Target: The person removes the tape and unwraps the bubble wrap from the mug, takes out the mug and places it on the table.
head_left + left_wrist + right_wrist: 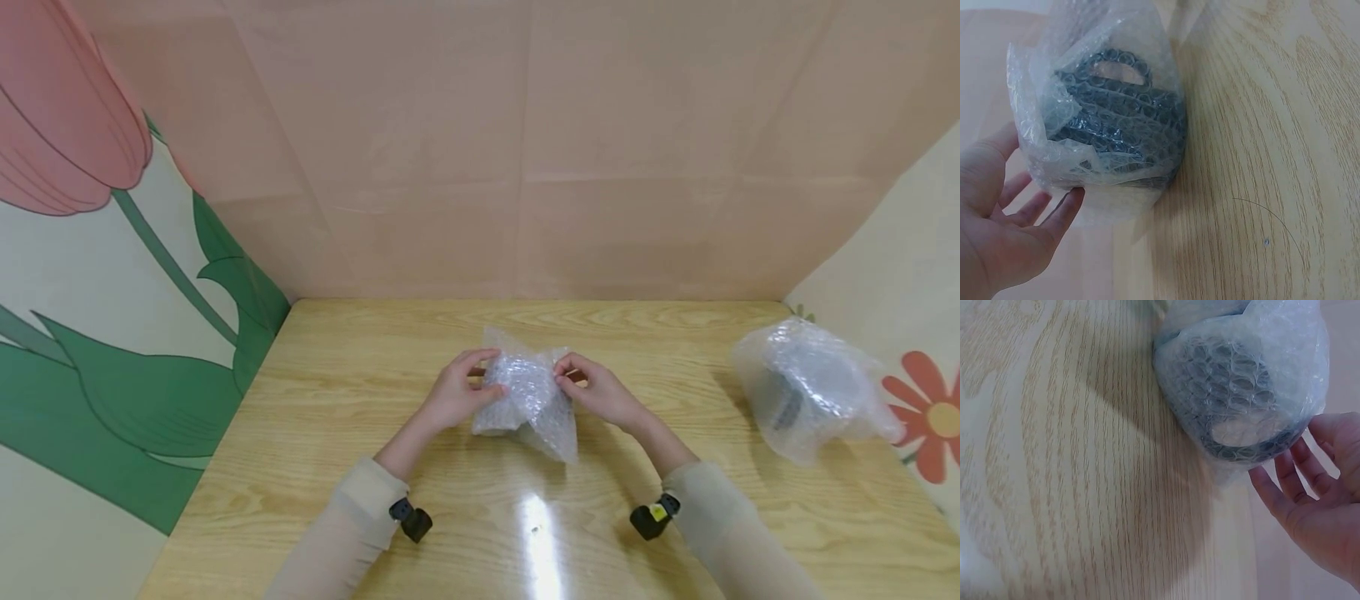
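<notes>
A dark object with a loop-shaped opening [1119, 119] shows through clear bubble wrap [527, 387] on the table in front of me; the wrap blurs its exact kind. At the package's left side, my left hand [457, 387] holds the wrap with the thumb in front and the fingers farther back. My right hand [600, 392] pinches the wrap's upper right edge between thumb and fingers. Loose flaps of wrap stick up at the top and hang down at the front right. In the right wrist view, fingertips [1264, 481] lie against the package's underside.
A second bubble-wrapped bundle [813, 387], larger and with something dark inside, sits at the table's right side. The wooden table [337, 350] meets a pink backdrop behind and flower-printed panels at left and right. Small black cameras [412, 521] are strapped at both wrists.
</notes>
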{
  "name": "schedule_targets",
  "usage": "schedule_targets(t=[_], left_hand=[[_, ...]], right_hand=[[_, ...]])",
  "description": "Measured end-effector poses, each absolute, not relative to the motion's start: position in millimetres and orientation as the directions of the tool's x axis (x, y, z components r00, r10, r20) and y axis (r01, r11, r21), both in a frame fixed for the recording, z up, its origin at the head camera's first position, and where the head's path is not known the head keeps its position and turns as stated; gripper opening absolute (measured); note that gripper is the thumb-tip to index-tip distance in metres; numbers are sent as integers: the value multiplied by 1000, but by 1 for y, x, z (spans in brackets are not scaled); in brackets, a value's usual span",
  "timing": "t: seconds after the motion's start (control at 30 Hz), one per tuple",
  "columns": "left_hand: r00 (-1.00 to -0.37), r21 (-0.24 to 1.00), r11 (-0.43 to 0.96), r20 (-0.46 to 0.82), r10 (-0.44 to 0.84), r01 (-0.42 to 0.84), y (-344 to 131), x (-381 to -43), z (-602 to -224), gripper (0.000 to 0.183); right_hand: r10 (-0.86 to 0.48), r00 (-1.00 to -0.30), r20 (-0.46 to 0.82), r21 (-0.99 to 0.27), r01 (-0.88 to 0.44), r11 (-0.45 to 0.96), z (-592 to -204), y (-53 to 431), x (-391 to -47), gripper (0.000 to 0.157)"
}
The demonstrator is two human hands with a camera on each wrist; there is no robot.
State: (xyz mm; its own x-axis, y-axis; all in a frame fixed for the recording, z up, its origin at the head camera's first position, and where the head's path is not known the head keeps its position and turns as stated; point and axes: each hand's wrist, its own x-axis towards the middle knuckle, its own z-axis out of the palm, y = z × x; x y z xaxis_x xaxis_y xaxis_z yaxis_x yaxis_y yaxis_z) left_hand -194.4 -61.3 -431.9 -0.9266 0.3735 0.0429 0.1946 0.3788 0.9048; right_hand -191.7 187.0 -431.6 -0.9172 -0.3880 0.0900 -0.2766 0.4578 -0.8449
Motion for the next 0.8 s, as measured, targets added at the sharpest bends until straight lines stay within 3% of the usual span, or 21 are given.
schedule_targets(t=[0.2, 0.57, 0.8], left_hand=[[-925, 908, 372, 44, 376, 195, -62, -195, -432, 58], [-924, 902, 380, 50, 380, 205, -62, -194, -433, 57], [-926, 902, 382, 50, 375, 203, -62, -194, -433, 57]], right_hand=[[-399, -910, 110, -814, -313, 489, -421, 186, -186, 6], [-418, -901, 114, -810, -328, 486, -453, 199, -203, 4], [-409, -907, 101, -803, -317, 505, -441, 193, -198, 5]])
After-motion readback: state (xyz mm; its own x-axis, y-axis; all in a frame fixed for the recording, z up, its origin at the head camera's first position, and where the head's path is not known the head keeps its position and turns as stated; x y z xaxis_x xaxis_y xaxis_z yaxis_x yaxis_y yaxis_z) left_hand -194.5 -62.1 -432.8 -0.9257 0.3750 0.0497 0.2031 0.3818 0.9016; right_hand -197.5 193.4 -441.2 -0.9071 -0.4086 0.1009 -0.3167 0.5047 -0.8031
